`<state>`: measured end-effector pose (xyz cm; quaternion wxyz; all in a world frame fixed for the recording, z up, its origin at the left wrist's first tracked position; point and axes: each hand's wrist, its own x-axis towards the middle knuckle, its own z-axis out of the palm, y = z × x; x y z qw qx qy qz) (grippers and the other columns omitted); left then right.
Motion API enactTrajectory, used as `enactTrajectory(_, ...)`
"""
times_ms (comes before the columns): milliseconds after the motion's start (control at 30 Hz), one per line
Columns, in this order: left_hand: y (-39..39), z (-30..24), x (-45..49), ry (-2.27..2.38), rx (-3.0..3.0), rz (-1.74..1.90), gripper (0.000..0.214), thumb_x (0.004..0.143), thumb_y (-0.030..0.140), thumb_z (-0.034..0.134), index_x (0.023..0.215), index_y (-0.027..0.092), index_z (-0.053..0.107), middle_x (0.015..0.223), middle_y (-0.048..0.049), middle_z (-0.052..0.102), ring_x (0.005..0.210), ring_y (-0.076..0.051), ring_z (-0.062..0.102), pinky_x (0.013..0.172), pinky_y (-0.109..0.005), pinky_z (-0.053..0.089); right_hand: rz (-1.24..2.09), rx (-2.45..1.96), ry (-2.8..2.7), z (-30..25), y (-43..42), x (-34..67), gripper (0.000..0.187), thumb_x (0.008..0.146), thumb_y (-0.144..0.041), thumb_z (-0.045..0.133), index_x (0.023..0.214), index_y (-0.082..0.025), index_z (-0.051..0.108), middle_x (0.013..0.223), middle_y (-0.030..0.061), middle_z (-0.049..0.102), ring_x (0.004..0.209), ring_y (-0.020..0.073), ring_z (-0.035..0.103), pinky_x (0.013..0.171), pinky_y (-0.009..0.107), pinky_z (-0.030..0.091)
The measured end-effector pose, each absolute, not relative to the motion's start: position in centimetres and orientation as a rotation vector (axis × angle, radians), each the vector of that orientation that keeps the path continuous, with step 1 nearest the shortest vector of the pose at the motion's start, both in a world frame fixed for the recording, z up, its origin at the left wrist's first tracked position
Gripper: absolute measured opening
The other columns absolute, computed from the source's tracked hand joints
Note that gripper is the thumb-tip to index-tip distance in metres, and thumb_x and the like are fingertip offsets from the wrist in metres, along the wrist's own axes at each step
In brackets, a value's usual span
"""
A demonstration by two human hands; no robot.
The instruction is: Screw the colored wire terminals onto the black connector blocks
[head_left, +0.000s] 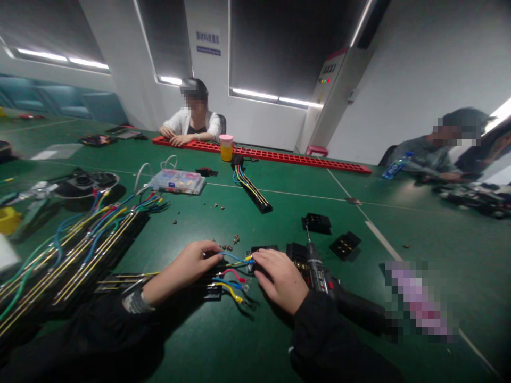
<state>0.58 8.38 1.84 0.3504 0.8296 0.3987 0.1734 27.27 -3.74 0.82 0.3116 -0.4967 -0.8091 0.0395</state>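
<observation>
My left hand (195,263) pinches a blue wire (235,259) between thumb and fingertips, above a black strip with brass rods (123,279). My right hand (281,279) has its fingers closed on the far end of that wire, at a blue crimp terminal, beside a black terminal block (265,248) that it partly covers. Below, a red terminal lead (235,275), another blue lead (235,284) and a yellow lead (233,293) lie loose. A power screwdriver (319,274) rests right of my right hand, its bit pointing away from me.
Small brass screws (227,247) lie beyond my hands. More black blocks (345,244) sit at right. Wired rod strips (91,250) fill the left, near a clear parts box (178,181). One wired strip (253,191) lies farther off. Two people sit across the green table (303,346).
</observation>
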Motion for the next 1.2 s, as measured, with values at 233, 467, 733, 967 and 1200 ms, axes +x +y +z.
enactTrajectory(233,9.0,4.0,4.4,0.775,2.143,0.234,0.032,0.088,0.040,0.065,0.108,0.018,0.078,0.102,-0.0051,0.079,0.089,-0.021,0.071,0.076,-0.026,0.050,0.067,-1.331,-2.168,0.6,-3.5,27.3,0.041,0.097,-0.009,0.055,0.136,-0.019,0.062,0.132,0.0119,0.070,0.127,0.0265,0.062,0.109,0.048,0.051)
enactTrajectory(467,8.8,3.8,7.1,0.591,2.178,0.127,0.030,0.091,0.041,0.065,0.094,0.016,0.082,0.076,-0.0020,0.075,0.068,-0.015,0.062,0.062,-0.023,0.040,0.092,-1.381,-2.236,1.3,-4.4,27.6,0.043,0.092,-0.004,0.055,0.132,-0.020,0.063,0.120,0.0125,0.068,0.114,0.0279,0.061,0.094,0.047,0.054)
enactTrajectory(733,3.7,1.9,5.3,0.751,2.307,0.317,0.024,0.099,0.040,0.063,0.098,0.022,0.079,0.089,-0.0030,0.077,0.079,-0.018,0.068,0.070,-0.026,0.043,0.163,-1.348,-2.312,1.5,-5.9,27.5,0.045,0.098,-0.011,0.053,0.142,-0.019,0.055,0.121,0.0145,0.064,0.117,0.0291,0.057,0.098,0.049,0.053)
enactTrajectory(967,1.3,1.9,4.9,0.825,2.344,0.331,0.014,0.102,0.036,0.061,0.103,0.026,0.072,0.094,0.0015,0.073,0.085,-0.019,0.068,0.073,-0.029,0.042,0.262,-1.301,-2.289,1.8,-6.4,27.9,0.051,0.097,-0.005,0.054,0.146,-0.015,0.049,0.132,0.0136,0.062,0.129,0.0264,0.053,0.114,0.052,0.046)
enactTrajectory(1200,1.1,2.5,5.0,0.837,2.285,0.370,0.016,0.105,0.035,0.056,0.101,0.025,0.068,0.092,0.0019,0.069,0.084,-0.017,0.064,0.074,-0.029,0.041,0.328,-1.257,-2.228,2.1,-6.5,28.1,0.040,0.094,-0.002,0.059,0.133,-0.013,0.058,0.129,0.0132,0.064,0.133,0.0237,0.053,0.119,0.047,0.045)
